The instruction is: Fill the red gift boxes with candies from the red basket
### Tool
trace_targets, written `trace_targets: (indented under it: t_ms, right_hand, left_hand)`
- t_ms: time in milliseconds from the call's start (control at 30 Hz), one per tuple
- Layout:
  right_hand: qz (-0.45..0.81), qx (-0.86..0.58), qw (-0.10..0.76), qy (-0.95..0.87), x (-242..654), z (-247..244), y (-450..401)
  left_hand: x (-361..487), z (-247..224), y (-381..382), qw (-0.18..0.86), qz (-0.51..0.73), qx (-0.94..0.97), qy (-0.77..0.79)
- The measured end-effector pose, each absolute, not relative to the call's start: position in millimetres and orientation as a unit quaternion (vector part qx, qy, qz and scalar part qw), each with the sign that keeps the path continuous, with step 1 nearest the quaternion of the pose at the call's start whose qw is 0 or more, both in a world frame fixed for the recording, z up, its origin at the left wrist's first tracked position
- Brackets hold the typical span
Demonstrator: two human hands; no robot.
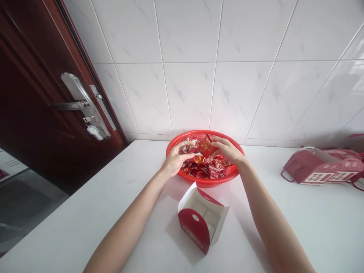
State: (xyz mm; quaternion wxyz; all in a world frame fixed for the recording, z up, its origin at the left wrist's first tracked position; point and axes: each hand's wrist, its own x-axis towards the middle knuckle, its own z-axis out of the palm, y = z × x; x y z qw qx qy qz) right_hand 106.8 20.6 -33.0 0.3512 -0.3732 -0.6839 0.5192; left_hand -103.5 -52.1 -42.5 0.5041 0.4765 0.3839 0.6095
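A red oval plastic basket (204, 184) stands against the wall, holding many small red wrapped candies (217, 167). Above its right half, my right hand (227, 150) pinches a shiny red wrapped packet (206, 147) with gold print. Over the left side of the basket is my left hand (178, 157), thumb and fingers apart, close to the candies. Nearer to me sits an open red gift box (196, 229) with a white inside; its flaps stand up, and one rounded side has an oval hole. Neither hand touches this box.
At the right, several red gift boxes (318, 167) with cord handles lie on the white table (307, 227). A dark red door (36, 76) with a metal handle and hanging keys (94, 132) is at the left. White tiles (187, 94) cover the wall behind.
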Motion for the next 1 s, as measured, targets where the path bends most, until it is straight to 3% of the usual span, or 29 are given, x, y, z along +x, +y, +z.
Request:
trace_targets:
  t_ms: [400,1000]
  right_hand:
    - [0.559,-0.342,0.375,-0.656,105.8,-29.5,13.7]
    - [0.55,-0.377,0.359,-0.653,103.2,-27.7,7.8]
  left_hand:
    - [-106.8,-37.8,-53.6,0.575,0.599,0.419,0.367]
    - [-100.1,-42.2,-53.2,0.514,0.634,0.426,0.39]
